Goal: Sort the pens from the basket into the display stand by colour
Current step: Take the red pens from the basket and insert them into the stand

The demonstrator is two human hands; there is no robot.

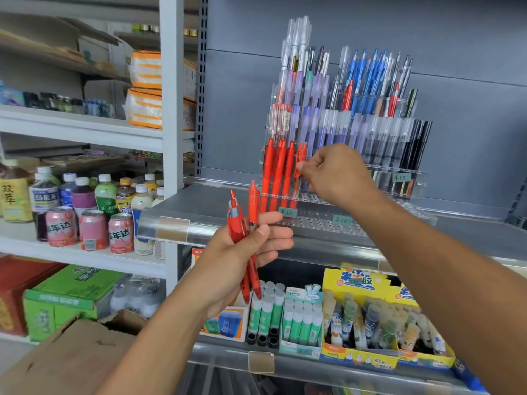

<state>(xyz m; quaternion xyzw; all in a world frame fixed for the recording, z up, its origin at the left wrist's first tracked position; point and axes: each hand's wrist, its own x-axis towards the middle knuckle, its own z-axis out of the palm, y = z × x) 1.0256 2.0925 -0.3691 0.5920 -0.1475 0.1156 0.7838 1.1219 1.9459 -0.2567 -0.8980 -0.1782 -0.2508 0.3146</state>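
A clear tiered display stand (356, 220) sits on the grey shelf, with purple, blue, clear and black pens in its upper rows. Three red pens (275, 172) stand in its lower left row. My right hand (333, 172) pinches another red pen (300, 162) right beside them, at the stand's row. My left hand (242, 258) grips a bundle of red pens (245, 232), held upright below and left of the stand. No basket is in view.
Glue sticks (299, 317) and yellow boxes (370, 332) fill the shelf below. Drink bottles and cans (91, 209) stand on the white shelving at left. A cardboard box (65, 357) sits at the lower left, green cartons (65, 295) behind it.
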